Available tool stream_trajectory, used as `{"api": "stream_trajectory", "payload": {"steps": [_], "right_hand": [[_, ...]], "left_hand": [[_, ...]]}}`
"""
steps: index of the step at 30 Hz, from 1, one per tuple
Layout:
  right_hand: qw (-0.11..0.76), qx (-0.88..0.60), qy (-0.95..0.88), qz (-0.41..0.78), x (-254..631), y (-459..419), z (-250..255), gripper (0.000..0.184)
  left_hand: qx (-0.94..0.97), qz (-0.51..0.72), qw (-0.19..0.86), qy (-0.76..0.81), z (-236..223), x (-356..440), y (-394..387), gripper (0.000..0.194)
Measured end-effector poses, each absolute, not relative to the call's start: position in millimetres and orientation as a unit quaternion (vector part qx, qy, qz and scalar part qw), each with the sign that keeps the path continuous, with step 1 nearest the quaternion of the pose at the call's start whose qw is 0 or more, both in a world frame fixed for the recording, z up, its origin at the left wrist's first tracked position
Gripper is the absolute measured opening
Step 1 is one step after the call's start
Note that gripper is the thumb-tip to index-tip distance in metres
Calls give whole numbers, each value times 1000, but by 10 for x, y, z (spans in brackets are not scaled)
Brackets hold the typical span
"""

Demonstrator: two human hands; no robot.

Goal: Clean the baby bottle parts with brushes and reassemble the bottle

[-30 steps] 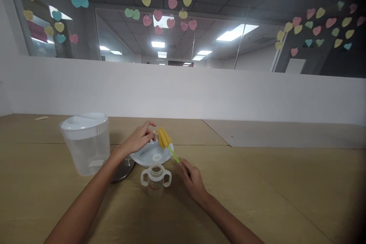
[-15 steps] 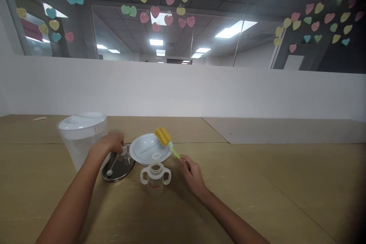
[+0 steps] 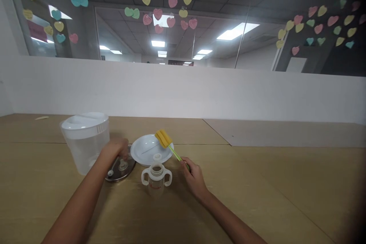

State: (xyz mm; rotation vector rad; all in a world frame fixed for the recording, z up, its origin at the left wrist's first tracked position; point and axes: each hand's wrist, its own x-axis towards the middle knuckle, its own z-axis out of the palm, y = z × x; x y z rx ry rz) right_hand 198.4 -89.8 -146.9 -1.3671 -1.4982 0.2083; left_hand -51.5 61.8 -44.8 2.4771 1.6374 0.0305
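Observation:
My right hand (image 3: 194,177) is closed around the green handle of a yellow sponge bottle brush (image 3: 163,138). The brush's head hovers over the right side of a white plate (image 3: 143,151). Just in front of the plate stands a clear baby bottle (image 3: 156,181) with two white handles and an open top. My left hand (image 3: 116,148), blurred, reaches over a round metal tray (image 3: 117,175), fingers pointing down. Below it on the tray lies a small clear bottle nipple (image 3: 122,165); whether the fingers touch anything is hidden. A white-tipped piece (image 3: 110,173) rests at the tray's left.
A white plastic bucket with a lid (image 3: 85,141) stands left of the tray, close to my left forearm. A thin pale strip (image 3: 42,117) lies at the far left of the wooden table (image 3: 243,190). A white wall (image 3: 171,91) with windows rises behind.
My left hand has moved slightly right over the metal tray, and the clear nipple now shows below it. My right hand and the brush stay almost where they were. The view has shifted slightly.

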Motion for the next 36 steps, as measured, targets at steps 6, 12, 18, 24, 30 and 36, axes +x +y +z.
{"api": "stream_trajectory", "payload": {"steps": [6, 12, 18, 24, 30, 36], "right_hand": [[534, -561, -626, 94, 1973, -899, -1448, 39], [529, -563, -626, 100, 1978, -899, -1432, 40], [536, -559, -624, 98, 1964, -918, -1423, 39], [597, -533, -596, 67, 1941, -950, -1407, 35], [567, -507, -649, 10, 1907, -1020, -1422, 32], [544, -491, -660, -164, 1969, -1093, -1509, 25]], "left_hand": [[903, 71, 66, 419, -404, -111, 375, 31], [916, 97, 127, 367, -849, 300, 330, 19], [887, 194, 221, 356, -820, 189, 522, 23], [790, 410, 314, 330, -479, 119, 464, 51], [686, 477, 496, 236, -299, 157, 152, 51], [748, 354, 516, 223, -194, 124, -91, 53]]}}
